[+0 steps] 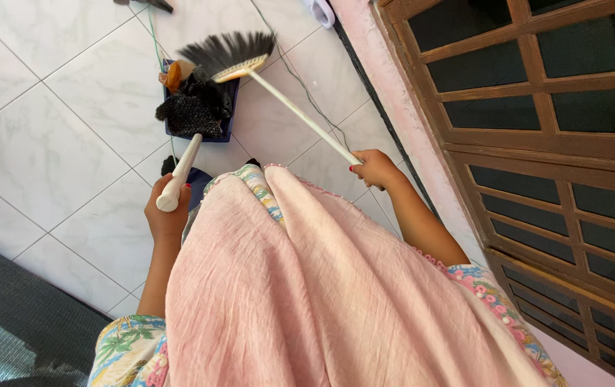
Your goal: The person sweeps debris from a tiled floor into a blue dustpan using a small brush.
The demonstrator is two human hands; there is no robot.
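– What is each hand doing?

– The right hand [375, 168] is clenched round the white stick of a broom [289, 104], which slants away to the far left; its dark bristles [226, 50] fan out just beyond a blue dustpan [230, 109]. The left hand [166, 213] is wrapped round the end of the dustpan's white handle [180, 172], so that grip is closed on it too.

– And where is the dustpan?

– On the white marble-patterned floor tiles [56, 136], far of the person, its handle rising back toward the left hand. It holds a heap of dark stuff with an orange bit at the far left corner; possibly cloth scraps, the view is too coarse to be sure.

– Anything else around?

– A pink cloth [322, 287] drapes the near middle, a brown wooden lattice door [536, 129] stands at the right, and a dark mat [13, 315] lies near left
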